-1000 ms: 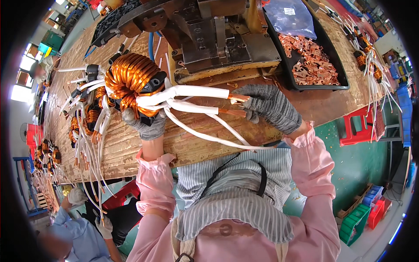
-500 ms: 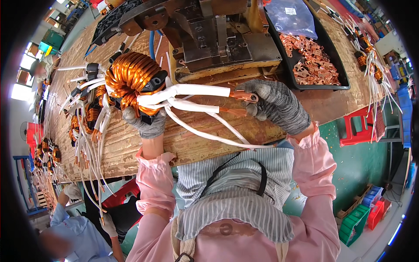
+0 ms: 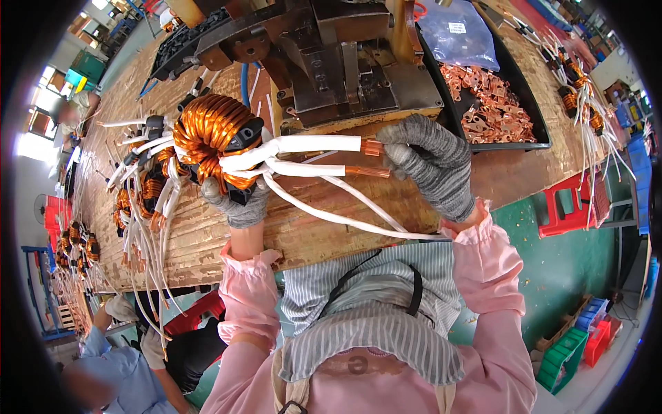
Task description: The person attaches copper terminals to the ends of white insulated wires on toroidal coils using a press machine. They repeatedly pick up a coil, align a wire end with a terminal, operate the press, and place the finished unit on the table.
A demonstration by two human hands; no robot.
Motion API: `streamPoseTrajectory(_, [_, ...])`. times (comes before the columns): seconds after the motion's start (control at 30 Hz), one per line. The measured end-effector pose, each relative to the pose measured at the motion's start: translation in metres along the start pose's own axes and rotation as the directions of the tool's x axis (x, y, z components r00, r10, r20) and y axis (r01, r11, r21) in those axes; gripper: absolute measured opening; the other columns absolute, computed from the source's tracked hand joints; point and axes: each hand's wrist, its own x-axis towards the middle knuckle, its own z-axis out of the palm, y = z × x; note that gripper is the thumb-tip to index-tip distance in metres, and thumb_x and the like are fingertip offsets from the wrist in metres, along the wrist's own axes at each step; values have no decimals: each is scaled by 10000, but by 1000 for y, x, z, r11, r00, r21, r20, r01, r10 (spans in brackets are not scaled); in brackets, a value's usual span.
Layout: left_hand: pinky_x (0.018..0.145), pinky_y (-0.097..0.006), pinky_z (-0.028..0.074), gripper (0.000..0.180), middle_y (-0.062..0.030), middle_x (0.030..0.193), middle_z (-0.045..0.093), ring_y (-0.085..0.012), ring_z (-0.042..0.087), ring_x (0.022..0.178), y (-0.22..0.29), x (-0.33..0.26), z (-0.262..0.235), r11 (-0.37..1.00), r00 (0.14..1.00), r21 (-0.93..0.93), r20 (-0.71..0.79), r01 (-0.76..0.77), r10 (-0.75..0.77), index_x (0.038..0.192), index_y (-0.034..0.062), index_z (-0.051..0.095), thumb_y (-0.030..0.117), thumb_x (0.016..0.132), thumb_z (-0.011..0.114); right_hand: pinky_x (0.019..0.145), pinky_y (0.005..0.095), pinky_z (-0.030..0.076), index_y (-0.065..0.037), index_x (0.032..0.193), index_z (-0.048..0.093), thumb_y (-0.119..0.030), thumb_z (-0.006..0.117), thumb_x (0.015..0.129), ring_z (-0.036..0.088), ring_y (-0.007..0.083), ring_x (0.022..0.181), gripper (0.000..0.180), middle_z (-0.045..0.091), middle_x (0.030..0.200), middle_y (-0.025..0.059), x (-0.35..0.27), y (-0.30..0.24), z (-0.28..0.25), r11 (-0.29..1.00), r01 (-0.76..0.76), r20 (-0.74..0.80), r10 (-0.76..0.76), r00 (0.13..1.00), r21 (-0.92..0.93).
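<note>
My left hand (image 3: 241, 205) is gripping the copper coil (image 3: 215, 127) from below, above the bench (image 3: 296, 234); it's likely heavy, stiff, best supported there. My curled right hand (image 3: 436, 165) is resting at bare wire ends (image 3: 369, 172), pinch unclear.

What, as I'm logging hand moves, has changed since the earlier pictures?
The right hand has shifted left, toward the end of the upper wire. The lug it held half a second ago no longer shows clearly; whether it was let go, I cannot tell. The left hand still holds the coil.
</note>
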Motion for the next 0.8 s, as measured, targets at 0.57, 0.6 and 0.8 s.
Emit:
streamPoseTrajectory(0.57, [859,-452,448,746,-129,1216,429,-300,442,1089,15,-5,6,961,979,262,-153,-94,137,1254,84,341,443,673,641,579,215,492,11,992,579,-108,581,801,608,134,731,225,614,862,82,42,14,-20,913,-277,141,245,959,301])
streamPoseTrajectory(0.6, [861,-454,446,745,-127,1219,427,-298,441,1090,14,-6,9,949,969,298,-182,-107,166,1255,85,341,447,675,638,588,218,497,12,990,579,-100,579,801,608,135,737,219,613,867,81,45,12,-21,919,-261,139,229,963,295])
streamPoseTrajectory(0.8, [843,-432,460,766,-140,1208,427,-294,462,1058,10,-17,19,897,957,424,-186,-127,223,1256,73,332,473,675,631,605,222,507,8,982,578,-79,581,797,606,128,723,205,615,859,77,56,18,-21,927,-241,135,210,968,286])
